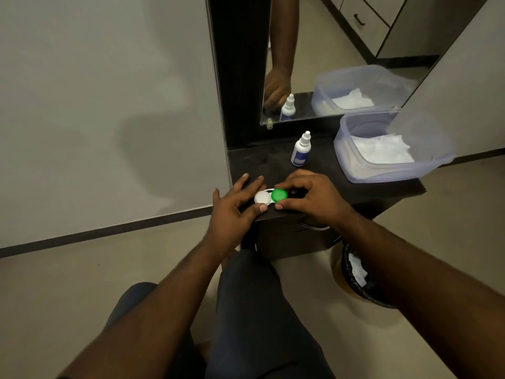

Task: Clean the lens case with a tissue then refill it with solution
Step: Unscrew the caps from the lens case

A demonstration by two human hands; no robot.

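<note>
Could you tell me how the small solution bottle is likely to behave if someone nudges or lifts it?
The solution bottle stands upright, tall and narrow on a small base, so a sideways nudge would probably tip it. Being round, it may then roll. It looks like small plastic, likely light.

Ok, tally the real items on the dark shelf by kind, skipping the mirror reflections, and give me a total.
White lens case with one white and one green round cap: 1
White plastic dropper bottle with blue label: 1
Translucent plastic tub holding white tissues: 1
Total: 3
</note>
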